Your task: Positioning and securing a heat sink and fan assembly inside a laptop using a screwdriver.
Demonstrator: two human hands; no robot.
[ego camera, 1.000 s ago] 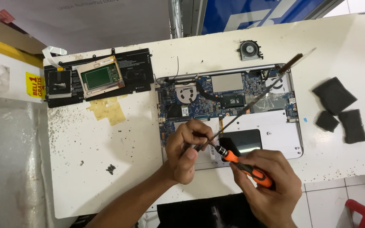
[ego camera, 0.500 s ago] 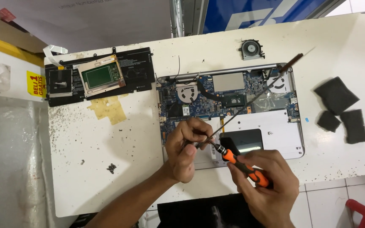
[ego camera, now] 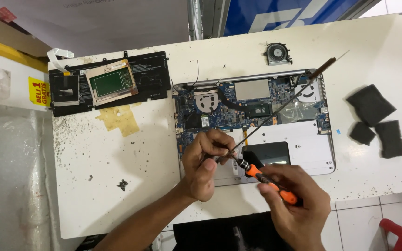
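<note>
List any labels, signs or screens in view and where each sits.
Yellow sticker: far left, on the white box beside the table; rectangular, yellow with red print.
Blue sign: top centre behind the table; blue panel with large white shapes.
Paper sheet: top left; white with faint grey print.
No lit screens.

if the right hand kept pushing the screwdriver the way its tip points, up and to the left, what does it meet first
Most likely the left hand: the right hand aims the orange-and-black screwdriver at that hand's pinched fingertips, over the opened silver laptop's lower deck. Depth is unclear, so it may strike the deck just beneath them instead.
</note>
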